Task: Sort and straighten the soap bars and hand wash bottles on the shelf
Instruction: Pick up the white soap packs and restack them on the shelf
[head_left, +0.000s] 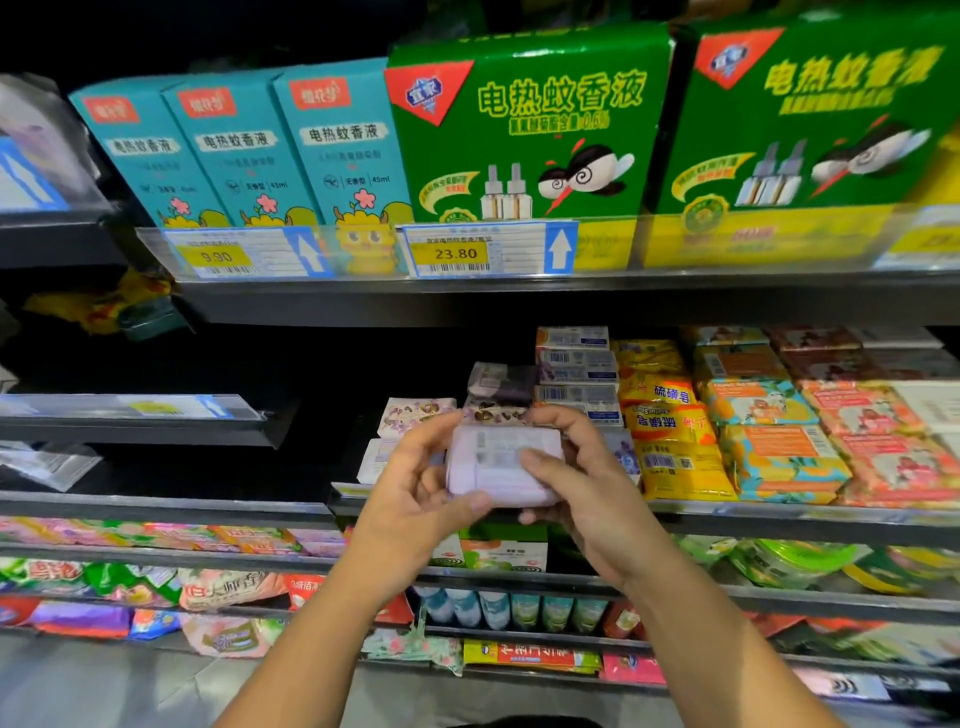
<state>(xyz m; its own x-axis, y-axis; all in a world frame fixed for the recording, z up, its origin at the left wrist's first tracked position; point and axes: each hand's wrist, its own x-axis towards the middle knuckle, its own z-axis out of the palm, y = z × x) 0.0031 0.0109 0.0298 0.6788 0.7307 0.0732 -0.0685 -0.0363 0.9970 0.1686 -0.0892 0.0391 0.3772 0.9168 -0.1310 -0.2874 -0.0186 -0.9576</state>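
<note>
Item in hand: one pale lilac soap bar, printed side up, held in front of the middle shelf. My left hand grips its left end and my right hand its right end, with the fingers of both curled round it. Behind it on that shelf, running rightward: floral-wrapped soaps, a stack of white-and-blue boxes, yellow packs, orange-and-teal packs. Upper shelf: three teal cartons and two large green cartons, upright behind a clear rail carrying a price tag reading 23.80. Lower shelves: bright packets at left, a row of small bottles near the middle. The fixture is dark metal, and the left bay is dim.
</note>
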